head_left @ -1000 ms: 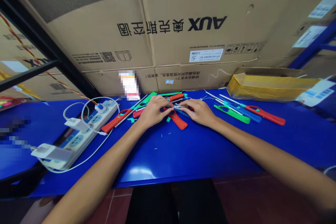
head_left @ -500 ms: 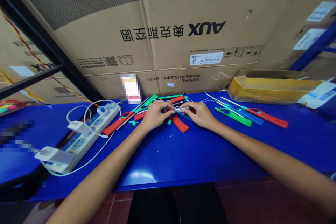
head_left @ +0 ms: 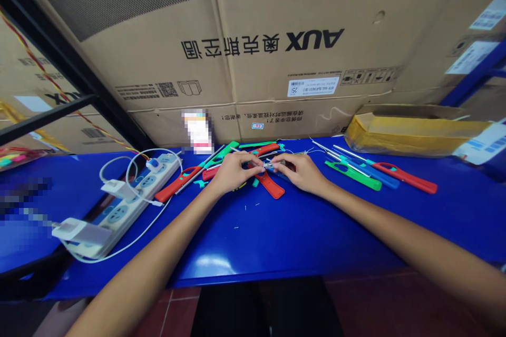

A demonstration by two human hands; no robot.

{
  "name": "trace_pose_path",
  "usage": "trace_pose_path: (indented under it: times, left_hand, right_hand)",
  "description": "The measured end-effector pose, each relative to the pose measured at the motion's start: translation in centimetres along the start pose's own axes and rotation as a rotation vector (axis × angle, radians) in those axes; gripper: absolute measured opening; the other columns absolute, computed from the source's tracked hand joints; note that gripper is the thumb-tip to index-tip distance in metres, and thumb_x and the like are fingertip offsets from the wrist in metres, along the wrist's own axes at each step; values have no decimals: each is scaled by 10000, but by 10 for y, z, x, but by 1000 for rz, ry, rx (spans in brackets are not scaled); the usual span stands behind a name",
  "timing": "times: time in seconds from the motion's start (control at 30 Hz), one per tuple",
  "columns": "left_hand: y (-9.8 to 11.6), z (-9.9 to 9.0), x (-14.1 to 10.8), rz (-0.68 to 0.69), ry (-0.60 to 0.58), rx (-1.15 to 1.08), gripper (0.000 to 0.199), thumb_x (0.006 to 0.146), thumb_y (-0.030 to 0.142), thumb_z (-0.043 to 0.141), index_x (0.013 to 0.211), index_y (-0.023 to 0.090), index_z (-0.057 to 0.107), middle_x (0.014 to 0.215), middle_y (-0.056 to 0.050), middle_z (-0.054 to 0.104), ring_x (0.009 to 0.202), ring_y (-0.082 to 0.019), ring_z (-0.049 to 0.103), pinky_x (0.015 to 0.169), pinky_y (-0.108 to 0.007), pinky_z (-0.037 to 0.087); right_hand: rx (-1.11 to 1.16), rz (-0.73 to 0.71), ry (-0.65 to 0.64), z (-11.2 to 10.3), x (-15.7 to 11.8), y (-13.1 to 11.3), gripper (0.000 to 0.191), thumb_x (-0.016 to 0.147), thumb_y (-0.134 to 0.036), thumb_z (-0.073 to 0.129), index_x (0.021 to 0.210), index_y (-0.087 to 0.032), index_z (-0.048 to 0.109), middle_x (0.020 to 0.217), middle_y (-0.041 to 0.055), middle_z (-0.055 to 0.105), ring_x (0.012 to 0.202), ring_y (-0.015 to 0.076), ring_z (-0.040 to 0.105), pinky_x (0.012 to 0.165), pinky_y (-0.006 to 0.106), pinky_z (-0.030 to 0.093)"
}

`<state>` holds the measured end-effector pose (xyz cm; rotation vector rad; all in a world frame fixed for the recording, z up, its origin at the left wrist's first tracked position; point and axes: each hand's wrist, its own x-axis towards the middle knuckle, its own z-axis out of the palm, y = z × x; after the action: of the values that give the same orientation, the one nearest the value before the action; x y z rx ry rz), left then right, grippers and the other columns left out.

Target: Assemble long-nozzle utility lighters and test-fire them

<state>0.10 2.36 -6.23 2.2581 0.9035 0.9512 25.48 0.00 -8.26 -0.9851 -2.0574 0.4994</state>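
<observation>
My left hand point(head_left: 233, 172) is closed in a pinch, its fingertips meeting those of my right hand point(head_left: 298, 171), which pinches too. Between them is a small silvery part point(head_left: 269, 165), too small to name. Just below lies a red lighter handle point(head_left: 272, 186) on the blue table. Around my left hand are a red long-nosed lighter point(head_left: 179, 184) and a green one point(head_left: 221, 154). To the right of my right hand lie a green handle point(head_left: 356, 177), a blue one point(head_left: 386, 178) and a red one point(head_left: 411, 179), with metal tubes beside them.
A white power strip point(head_left: 130, 202) with plugged chargers and loose cables lies at the left. A lit phone point(head_left: 198, 131) leans against the large cardboard box point(head_left: 253, 10). An open yellow-taped box point(head_left: 411, 131) stands at the back right. Tiny white bits lie near the front.
The view has shifted slightly. Both hands stay pinched together at the same spot, with the small silvery part still between them; the lighters have not moved.
</observation>
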Motion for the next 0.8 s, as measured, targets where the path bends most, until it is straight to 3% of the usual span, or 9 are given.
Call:
trace_pose_path:
  times: [0.3, 0.4, 0.57, 0.8]
  left_hand:
    - [-3, 0, 1, 87, 9, 34, 132, 972, 316, 747, 910, 224, 818, 914, -25, 831, 878, -214, 761, 870, -348, 579]
    - [-7, 0, 2, 138, 12, 69, 123, 983, 313, 741, 945, 231, 824, 966, -29, 842, 924, -227, 772, 993, -401, 578]
    - [-7, -1, 2, 179, 24, 100, 114, 1003, 293, 719, 1022, 244, 820, 1035, -14, 847, 961, -219, 790, 1226, -494, 464]
    - [8, 1, -2, 232, -19, 144, 246, 991, 289, 737, 1228, 225, 749, 1160, -62, 807, 1056, -232, 767, 1009, -401, 601]
  right_hand:
    - [-255, -176, -48, 2, -5, -1, 249, 1060, -319, 636, 1280, -245, 727, 1237, 80, 800, 1123, 269, 739, 985, 455, 570]
    - [-286, -200, -27, 3, -4, 0, 215, 1090, -307, 592, 1233, -242, 740, 1207, 79, 807, 1131, 268, 734, 1010, 467, 561]
    - [-311, -226, -4, 2, -3, 1, 188, 1084, -326, 612, 1176, -236, 750, 1101, 67, 814, 1048, 261, 734, 1006, 470, 552]
    - [-363, -210, 0, 5, -6, -6, 172, 1067, -313, 614, 1119, -229, 756, 1071, 79, 806, 1009, 273, 712, 892, 442, 562]
